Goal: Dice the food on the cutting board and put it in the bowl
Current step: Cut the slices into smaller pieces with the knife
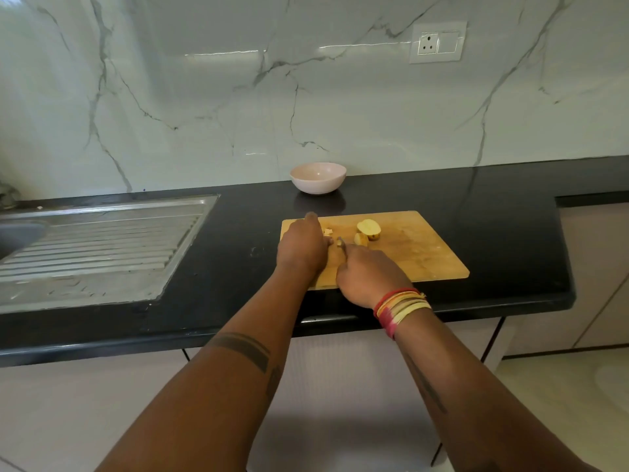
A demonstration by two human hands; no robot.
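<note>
Dicing is barely begun: few cut bits [327, 231] lie on the board [418, 247], two larger apple pieces [368, 226] remain, and the bowl [318, 177] looks empty. The left hand [301, 247] presses food, fingers hidden; the right hand [369, 274] grips a knife [341, 243].

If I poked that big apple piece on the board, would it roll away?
Probably not. The apple half seems to lie with its cut face showing, so it might rock on its rounded skin. It looks firm, not floppy. Its cut face may be slippery.

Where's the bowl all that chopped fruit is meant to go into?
In the head view the pale bowl sits on the black counter against the marble wall, just beyond the far edge of the cutting board, right of the sink's drainboard.
</note>
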